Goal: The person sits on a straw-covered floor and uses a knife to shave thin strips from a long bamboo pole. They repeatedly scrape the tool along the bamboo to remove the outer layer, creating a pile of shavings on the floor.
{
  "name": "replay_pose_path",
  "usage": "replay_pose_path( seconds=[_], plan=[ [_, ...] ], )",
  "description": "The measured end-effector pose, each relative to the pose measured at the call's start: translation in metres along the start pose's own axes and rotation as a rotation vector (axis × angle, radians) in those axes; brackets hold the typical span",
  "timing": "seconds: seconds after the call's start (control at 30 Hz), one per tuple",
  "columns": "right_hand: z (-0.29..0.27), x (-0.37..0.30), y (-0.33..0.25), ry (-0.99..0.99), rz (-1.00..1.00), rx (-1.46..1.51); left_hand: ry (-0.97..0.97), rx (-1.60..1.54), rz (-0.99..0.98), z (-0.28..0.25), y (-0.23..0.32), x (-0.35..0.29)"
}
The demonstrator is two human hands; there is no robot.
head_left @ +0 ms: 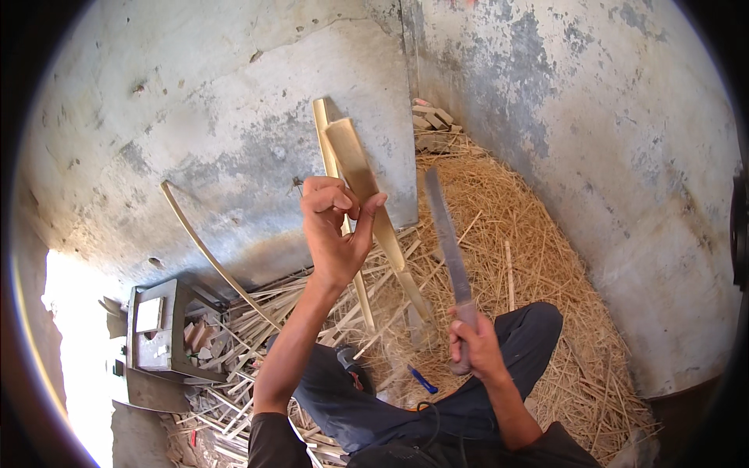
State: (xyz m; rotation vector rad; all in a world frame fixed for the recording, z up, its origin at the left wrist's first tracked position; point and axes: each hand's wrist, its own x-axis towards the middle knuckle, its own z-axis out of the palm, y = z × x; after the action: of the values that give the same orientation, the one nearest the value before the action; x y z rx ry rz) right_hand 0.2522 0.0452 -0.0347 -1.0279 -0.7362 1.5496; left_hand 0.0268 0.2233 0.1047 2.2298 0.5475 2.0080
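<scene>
My left hand [331,242] is raised, its thumb and fingers closed around a split bamboo strip [351,160] below its upper end. The strip slants down to the right, with its lower end by the shavings in front of my legs. A second, narrower bamboo strip [321,125] leans against the wall and passes behind my left hand. My right hand [482,351] is wrapped around the handle of a long knife [447,238]. Its blade points upward, to the right of the held strip and apart from it.
Pale shavings [538,273] cover the floor, with loose strips [226,409] piled left. A curved strip [207,249] leans on the wall [234,117]. A worn box-like stand [160,331] is at left, bricks [431,117] in the far corner. A small blue object [422,379] lies between my legs.
</scene>
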Motion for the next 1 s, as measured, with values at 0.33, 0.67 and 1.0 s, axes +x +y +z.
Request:
replay_pose_path(
  seconds=[0.33, 0.67, 1.0],
  plan=[
    [0.052, -0.001, 0.043, -0.069, -0.001, 0.097, -0.017, -0.595, -0.519, 0.011, 0.013, 0.065],
    [0.03, 0.006, 0.031, -0.134, 0.108, 0.037, -0.037, -0.891, -0.655, 0.009, 0.011, 0.08],
    [0.05, -0.012, -0.018, -0.078, -0.228, 0.214, 0.073, -0.695, -0.794, 0.007, 0.017, 0.083]
  ],
)
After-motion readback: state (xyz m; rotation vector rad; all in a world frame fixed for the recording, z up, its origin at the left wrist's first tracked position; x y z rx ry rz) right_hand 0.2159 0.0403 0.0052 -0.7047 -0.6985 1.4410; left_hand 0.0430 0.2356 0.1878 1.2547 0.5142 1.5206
